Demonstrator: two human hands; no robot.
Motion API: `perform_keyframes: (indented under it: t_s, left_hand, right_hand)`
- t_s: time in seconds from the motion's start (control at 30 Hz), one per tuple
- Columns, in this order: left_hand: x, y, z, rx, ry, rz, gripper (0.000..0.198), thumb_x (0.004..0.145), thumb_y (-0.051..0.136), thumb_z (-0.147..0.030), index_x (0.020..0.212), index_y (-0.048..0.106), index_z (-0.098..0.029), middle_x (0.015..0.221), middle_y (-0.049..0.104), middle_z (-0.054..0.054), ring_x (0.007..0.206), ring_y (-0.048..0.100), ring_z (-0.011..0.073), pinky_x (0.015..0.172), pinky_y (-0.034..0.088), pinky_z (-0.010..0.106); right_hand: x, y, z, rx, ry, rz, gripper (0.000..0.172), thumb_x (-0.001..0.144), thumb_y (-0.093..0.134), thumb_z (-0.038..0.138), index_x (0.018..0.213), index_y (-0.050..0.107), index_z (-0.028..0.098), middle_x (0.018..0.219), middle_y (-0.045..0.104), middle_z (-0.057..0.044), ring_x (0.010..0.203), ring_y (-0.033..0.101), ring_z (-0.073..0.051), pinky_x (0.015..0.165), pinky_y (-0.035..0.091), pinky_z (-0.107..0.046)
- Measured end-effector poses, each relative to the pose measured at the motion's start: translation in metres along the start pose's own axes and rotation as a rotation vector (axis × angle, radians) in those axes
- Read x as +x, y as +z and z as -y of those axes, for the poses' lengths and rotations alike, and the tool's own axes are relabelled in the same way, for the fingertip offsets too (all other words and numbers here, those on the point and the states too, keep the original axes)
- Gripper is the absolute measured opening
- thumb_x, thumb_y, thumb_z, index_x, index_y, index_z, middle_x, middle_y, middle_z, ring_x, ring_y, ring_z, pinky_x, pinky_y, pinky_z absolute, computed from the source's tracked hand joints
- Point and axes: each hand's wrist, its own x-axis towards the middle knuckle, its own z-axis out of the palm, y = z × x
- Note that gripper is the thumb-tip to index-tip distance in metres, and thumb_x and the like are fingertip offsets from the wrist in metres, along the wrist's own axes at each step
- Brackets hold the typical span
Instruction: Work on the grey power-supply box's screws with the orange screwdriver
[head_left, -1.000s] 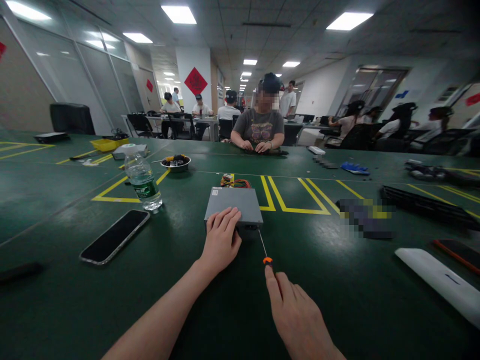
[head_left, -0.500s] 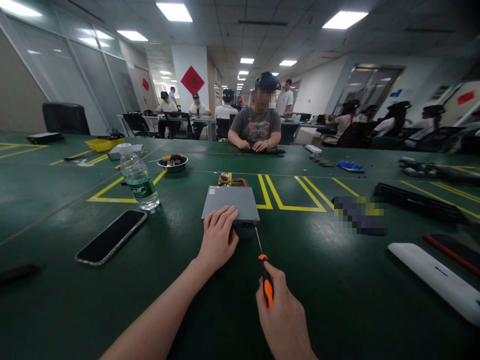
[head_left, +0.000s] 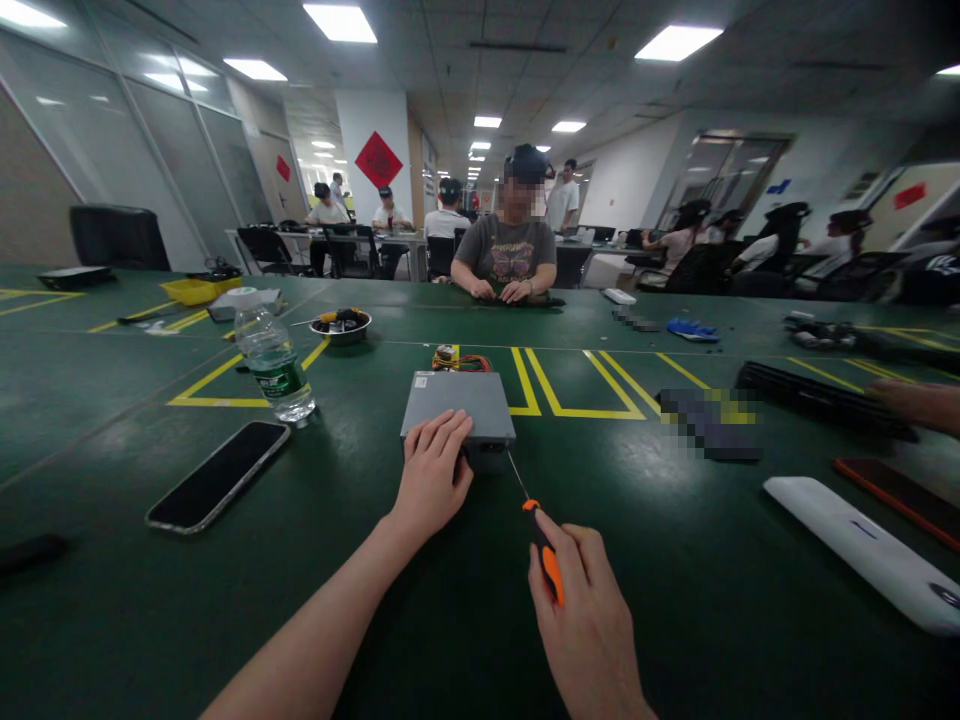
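Note:
A grey metal computer power supply (head_left: 459, 395) lies on the green table, with a bundle of coloured wires (head_left: 472, 362) at its far side. My left hand (head_left: 435, 455) grips its near left part, fingers over the top and thumb down by the front face. In my right hand (head_left: 589, 600) is a screwdriver (head_left: 553, 570) with an orange and black handle, fingers wrapped round it. The slim shaft points up and left, its tip at the lower right of the power supply's front face. Whether the tip sits in a screw is too small to tell.
Left of the power supply stand a water bottle (head_left: 276, 365) and a phone (head_left: 217, 478); behind them is a metal bowl (head_left: 341, 335) of tools. A white casing (head_left: 855, 545) lies at right. Another person's hand (head_left: 919, 402) reaches in there. Someone sits opposite (head_left: 510, 250).
The screwdriver's handle and my right hand have swung a little to the right, the tip staying at the power supply. Another person's hand has come in at the right edge.

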Motion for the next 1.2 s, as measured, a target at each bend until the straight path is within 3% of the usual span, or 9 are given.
perform_keyframes:
  t_s: [0.2, 0.43, 0.53, 0.67, 0.8, 0.93, 1.07, 1.2]
  left_hand:
    - [0.000, 0.000, 0.000, -0.002, 0.006, 0.008, 0.044, 0.080, 0.046, -0.015, 0.124, 0.043, -0.021, 0.131, 0.049, 0.004, 0.124, 0.038, 0.0210, 0.104, 0.024, 0.042]
    - [0.000, 0.002, 0.000, -0.008, -0.004, -0.012, 0.045, 0.079, 0.046, -0.015, 0.123, 0.044, -0.022, 0.130, 0.050, 0.006, 0.122, 0.040, 0.0227, 0.103, 0.026, 0.044]
    - [0.000, 0.002, 0.000, -0.009, -0.008, -0.011, 0.045, 0.079, 0.046, -0.015, 0.123, 0.044, -0.022, 0.130, 0.049, 0.005, 0.123, 0.040, 0.0222, 0.103, 0.025, 0.043]
    - [0.000, 0.001, 0.000, 0.001, -0.007, -0.020, 0.045, 0.078, 0.046, -0.015, 0.123, 0.045, -0.022, 0.129, 0.050, 0.005, 0.122, 0.041, 0.0227, 0.102, 0.027, 0.043]
    - [0.000, 0.001, -0.001, -0.002, -0.006, -0.013, 0.045, 0.079, 0.046, -0.015, 0.123, 0.044, -0.022, 0.130, 0.050, 0.005, 0.122, 0.040, 0.0222, 0.103, 0.026, 0.043]
    - [0.000, 0.002, 0.000, 0.002, -0.009, -0.014, 0.044, 0.079, 0.046, -0.016, 0.123, 0.044, -0.022, 0.130, 0.050, 0.004, 0.122, 0.040, 0.0217, 0.103, 0.026, 0.042]
    - [-0.001, 0.003, 0.000, -0.005, -0.004, -0.026, 0.044, 0.079, 0.047, -0.016, 0.123, 0.044, -0.022, 0.129, 0.051, 0.005, 0.121, 0.041, 0.0222, 0.102, 0.026, 0.042]
    - [-0.001, 0.003, 0.000, -0.012, -0.017, -0.032, 0.042, 0.080, 0.046, -0.017, 0.122, 0.045, -0.022, 0.129, 0.051, 0.005, 0.122, 0.041, 0.0224, 0.102, 0.025, 0.043]
  right_hand:
    - [0.001, -0.008, -0.008, -0.119, -0.217, -0.009, 0.026, 0.090, 0.039, 0.015, 0.112, 0.054, 0.015, 0.097, 0.059, -0.012, 0.083, 0.062, -0.019, 0.067, 0.053, -0.029]
    - [-0.008, 0.009, -0.002, -0.158, -0.179, 0.163, 0.035, 0.086, 0.026, 0.007, 0.093, 0.059, 0.017, 0.089, 0.055, -0.012, 0.066, 0.061, -0.019, 0.047, 0.051, -0.026]
    - [-0.006, 0.013, 0.005, -0.049, -0.096, 0.208, 0.036, 0.081, 0.025, 0.004, 0.091, 0.056, 0.018, 0.085, 0.053, -0.010, 0.058, 0.060, -0.017, 0.043, 0.050, -0.026]
    - [-0.004, 0.011, 0.011, 0.291, 0.075, 0.321, 0.029, 0.078, 0.033, 0.007, 0.096, 0.051, 0.021, 0.086, 0.055, -0.006, 0.059, 0.061, -0.014, 0.048, 0.050, -0.022]
    - [-0.004, 0.010, 0.018, 0.611, 0.355, 0.336, 0.019, 0.081, 0.040, 0.016, 0.097, 0.047, 0.023, 0.077, 0.058, 0.000, 0.062, 0.060, -0.014, 0.054, 0.049, -0.023]
    - [-0.002, 0.006, 0.020, 0.965, 0.601, 0.351, 0.015, 0.084, 0.041, 0.024, 0.098, 0.046, 0.021, 0.082, 0.061, -0.003, 0.055, 0.057, -0.013, 0.052, 0.048, -0.026]
    - [0.002, 0.001, 0.013, 1.133, 0.637, 0.311, 0.016, 0.084, 0.046, 0.026, 0.097, 0.048, 0.018, 0.085, 0.063, -0.006, 0.053, 0.055, -0.013, 0.051, 0.048, -0.027]
    - [0.000, -0.002, 0.009, 1.040, 0.576, 0.327, 0.016, 0.084, 0.045, 0.027, 0.096, 0.049, 0.018, 0.083, 0.063, -0.006, 0.051, 0.054, -0.013, 0.050, 0.048, -0.027]
